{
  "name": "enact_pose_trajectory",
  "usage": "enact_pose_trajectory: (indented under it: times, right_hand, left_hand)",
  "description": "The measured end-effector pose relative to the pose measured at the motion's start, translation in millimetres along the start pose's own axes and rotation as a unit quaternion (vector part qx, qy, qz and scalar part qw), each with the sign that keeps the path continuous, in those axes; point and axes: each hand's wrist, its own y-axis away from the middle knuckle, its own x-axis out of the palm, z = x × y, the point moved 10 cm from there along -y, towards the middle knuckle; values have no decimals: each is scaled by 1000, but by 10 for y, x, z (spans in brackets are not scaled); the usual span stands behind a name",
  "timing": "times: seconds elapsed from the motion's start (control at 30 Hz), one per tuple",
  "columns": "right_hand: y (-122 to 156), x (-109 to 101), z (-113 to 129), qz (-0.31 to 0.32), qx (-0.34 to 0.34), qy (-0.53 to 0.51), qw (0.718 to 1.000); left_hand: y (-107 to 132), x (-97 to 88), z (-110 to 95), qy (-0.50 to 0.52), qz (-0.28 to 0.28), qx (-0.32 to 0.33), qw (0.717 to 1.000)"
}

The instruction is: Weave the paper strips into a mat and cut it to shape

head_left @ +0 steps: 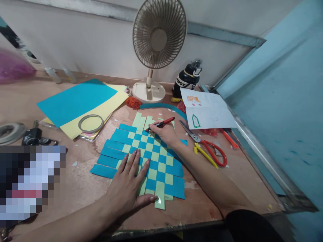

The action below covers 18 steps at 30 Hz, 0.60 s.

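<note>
A woven paper mat of blue and pale green strips lies flat on the table, its strip ends loose at the sides. My left hand rests on its lower left part, fingers spread and pressed down, the thumb near a green strip end. In my right hand is a red and black pen, held at a slant. Its tip points left and meets the mat's upper part, around the green strips; whether it leaves a mark I cannot make out.
Right of the mat lie red-handled scissors, a yellow tool and a drawing sheet. Behind stand a fan and a black bottle. Blue paper, a tape roll and keys are at left.
</note>
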Motion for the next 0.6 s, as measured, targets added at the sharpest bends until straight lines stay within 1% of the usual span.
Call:
enact_pose_trajectory:
  times: [0.13,0.2,0.27,0.33,0.47,0.6]
  right_hand:
    - [-11,-19,20,2,-12,31,999]
    - [-18,-50,18,-7,-11,42,999]
    - [-22,-81,26,-21,-13,31,999]
    - [-18,-78,53,-27,-22,-2,999]
    - [6,81,126,15,-45,-45,998]
    - [20,214,104,48,-37,-65,996]
  left_hand:
    - [1,2,0,0,0,-1,1000]
    - [0,3,1,0,0,-2,1000]
    - [0,-5,1,-2,-3,-2,1000]
    - [0,-17,-1,-5,-7,1,1000]
    - [1,-28,-2,-8,-11,2,1000]
    - [0,-6,1,-3,-4,-2,1000]
